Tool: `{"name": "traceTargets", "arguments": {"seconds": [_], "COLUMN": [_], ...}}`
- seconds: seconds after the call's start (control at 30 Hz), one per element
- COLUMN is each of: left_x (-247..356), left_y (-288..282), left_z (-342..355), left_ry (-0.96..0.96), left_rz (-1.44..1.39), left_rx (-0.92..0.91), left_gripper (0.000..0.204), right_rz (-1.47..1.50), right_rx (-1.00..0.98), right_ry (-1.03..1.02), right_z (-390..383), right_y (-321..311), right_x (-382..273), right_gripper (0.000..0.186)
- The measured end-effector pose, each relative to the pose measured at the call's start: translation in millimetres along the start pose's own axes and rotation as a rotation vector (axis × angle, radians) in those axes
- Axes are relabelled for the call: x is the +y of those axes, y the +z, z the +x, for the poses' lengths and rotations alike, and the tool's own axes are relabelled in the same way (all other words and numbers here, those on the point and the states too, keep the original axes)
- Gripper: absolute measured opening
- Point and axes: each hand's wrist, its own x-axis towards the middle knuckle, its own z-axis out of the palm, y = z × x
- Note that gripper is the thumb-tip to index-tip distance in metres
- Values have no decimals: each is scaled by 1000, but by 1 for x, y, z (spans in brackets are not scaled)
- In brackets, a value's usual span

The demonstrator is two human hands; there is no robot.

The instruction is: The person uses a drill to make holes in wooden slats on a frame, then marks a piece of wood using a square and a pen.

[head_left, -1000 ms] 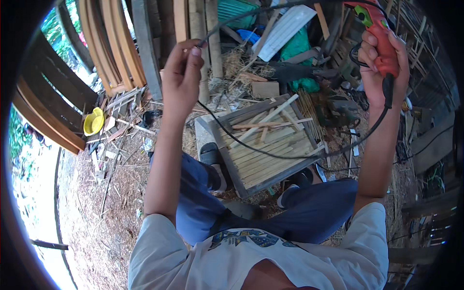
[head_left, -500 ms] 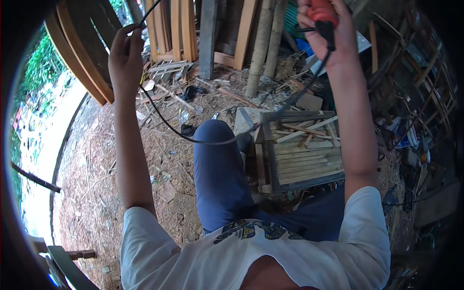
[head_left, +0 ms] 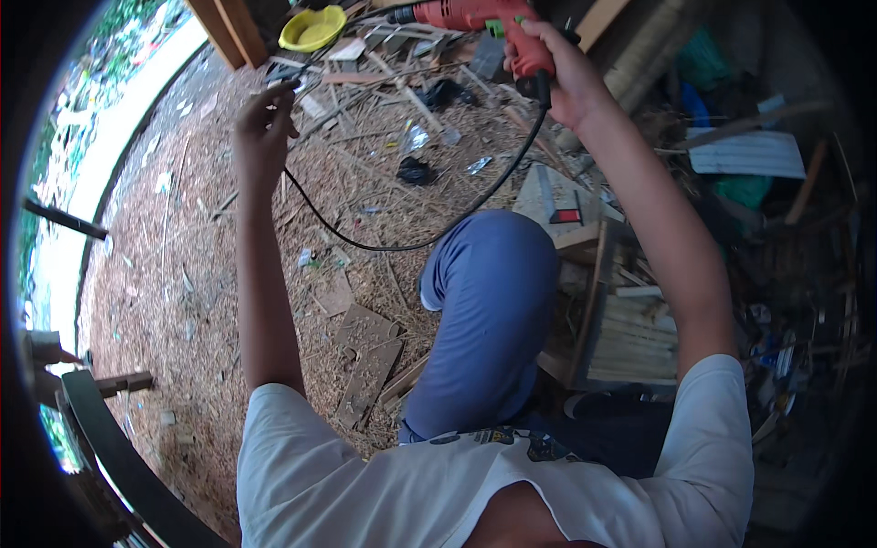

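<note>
Two bare hands fill my feed: the right hand is wrapped around the handle of a red drill — green accents, dark chuck pointing left — up at the top edge of the view. From the handle's base a black cord sags in a loop to the left hand, whose fingers are curled nearly closed about it. Any marking on the casing is too small for me to read. Below, I see brown ground strewn with shavings and wood scraps, a yellow basin at upper left, and a slatted wooden frame right of the bent knee.
</note>
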Motion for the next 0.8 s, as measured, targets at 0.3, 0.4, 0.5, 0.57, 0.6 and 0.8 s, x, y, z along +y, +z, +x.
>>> {"name": "traceTargets", "arguments": {"seconds": [0.3, 0.4, 0.5, 0.57, 0.6, 0.8], "left_x": [-180, -226, -253, -262, -267, -284], "left_y": [-11, -35, -46, -54, -58, -71], "left_z": [-108, -148, -177, -194, -203, -226], "left_ry": [-380, -513, -549, -583, -600, -474], "left_rz": [-33, 117, 87, 61, 77, 406], "left_rx": [192, 248, 338, 391, 402, 603], "left_gripper": [21, 19, 20, 23, 23, 23], "right_rz": [-36, -16, 42, 71, 75, 248], "right_rx": [-97, -167, -235, -269, -282, -379], "right_ry": [472, 608, 706, 844, 865, 962], "right_z": [96, 110, 122, 126, 124, 113], "right_y": [9, 29, 53, 70, 80, 125], "right_x": [256, 333, 393, 423, 439, 518], "right_gripper": [38, 36, 37, 38, 38, 45]}}
